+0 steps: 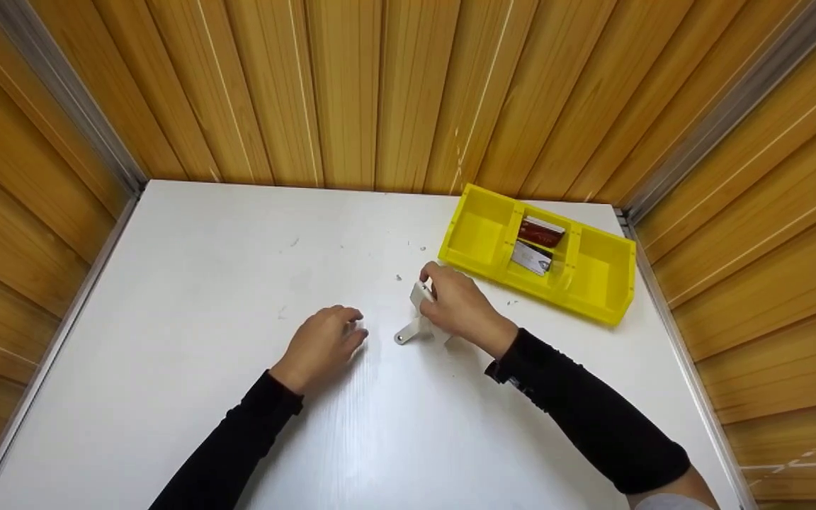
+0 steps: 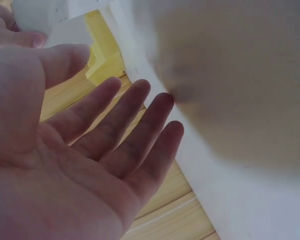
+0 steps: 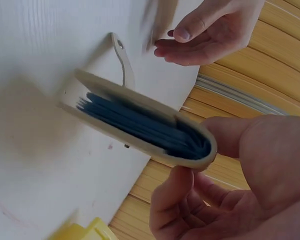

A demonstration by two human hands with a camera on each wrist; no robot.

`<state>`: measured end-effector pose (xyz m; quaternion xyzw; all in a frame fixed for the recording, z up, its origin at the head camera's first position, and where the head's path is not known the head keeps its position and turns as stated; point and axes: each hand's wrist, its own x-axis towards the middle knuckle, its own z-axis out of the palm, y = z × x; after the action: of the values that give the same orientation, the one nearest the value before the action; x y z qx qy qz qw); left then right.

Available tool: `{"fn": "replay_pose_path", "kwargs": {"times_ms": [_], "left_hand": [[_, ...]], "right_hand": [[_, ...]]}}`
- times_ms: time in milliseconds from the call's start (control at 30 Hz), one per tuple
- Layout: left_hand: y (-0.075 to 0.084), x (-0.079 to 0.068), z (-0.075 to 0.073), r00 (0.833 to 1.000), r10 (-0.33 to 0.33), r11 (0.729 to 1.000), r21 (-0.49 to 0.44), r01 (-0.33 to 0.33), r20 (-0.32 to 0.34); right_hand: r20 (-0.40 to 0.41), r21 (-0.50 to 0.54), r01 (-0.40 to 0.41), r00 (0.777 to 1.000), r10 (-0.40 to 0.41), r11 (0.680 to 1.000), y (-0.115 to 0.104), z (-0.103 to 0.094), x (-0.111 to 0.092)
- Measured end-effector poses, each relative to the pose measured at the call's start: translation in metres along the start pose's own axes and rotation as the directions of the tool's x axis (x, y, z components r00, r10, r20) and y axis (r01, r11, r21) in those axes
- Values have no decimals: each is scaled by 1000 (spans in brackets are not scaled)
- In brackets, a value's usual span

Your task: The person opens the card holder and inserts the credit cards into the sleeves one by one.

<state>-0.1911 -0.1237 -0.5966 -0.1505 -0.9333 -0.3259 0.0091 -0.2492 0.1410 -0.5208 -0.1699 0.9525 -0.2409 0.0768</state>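
Observation:
A cream card holder (image 3: 145,102) with dark blue inner sleeves and a snap strap (image 3: 123,57) is pinched at its spine between the thumb and fingers of my right hand (image 1: 461,304). In the head view the holder (image 1: 420,294) stands on edge over the white table, its strap sticking out toward the left hand. The strap is unfastened and the covers part slightly at the free edge. My left hand (image 1: 319,343) hovers a short way to the left, palm turned toward the holder, fingers relaxed and holding nothing. The left wrist view shows its spread fingers (image 2: 140,135).
Beyond the right hand, a yellow three-part tray (image 1: 507,278) sits at the table's back right. Its middle compartment contains a dark red card (image 1: 541,232) and a white-and-black card (image 1: 532,257). Wood-patterned walls (image 1: 344,92) enclose the white table (image 1: 202,283) at the back and sides.

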Motion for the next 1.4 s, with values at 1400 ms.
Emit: {"fn": "replay_pose_path", "kwargs": {"times_ms": [1400], "left_hand": [[-6, -7, 3, 997, 44, 996, 76, -39, -70]], "right_hand": [[-79, -378, 269, 944, -320, 886, -40, 104, -11]]}}
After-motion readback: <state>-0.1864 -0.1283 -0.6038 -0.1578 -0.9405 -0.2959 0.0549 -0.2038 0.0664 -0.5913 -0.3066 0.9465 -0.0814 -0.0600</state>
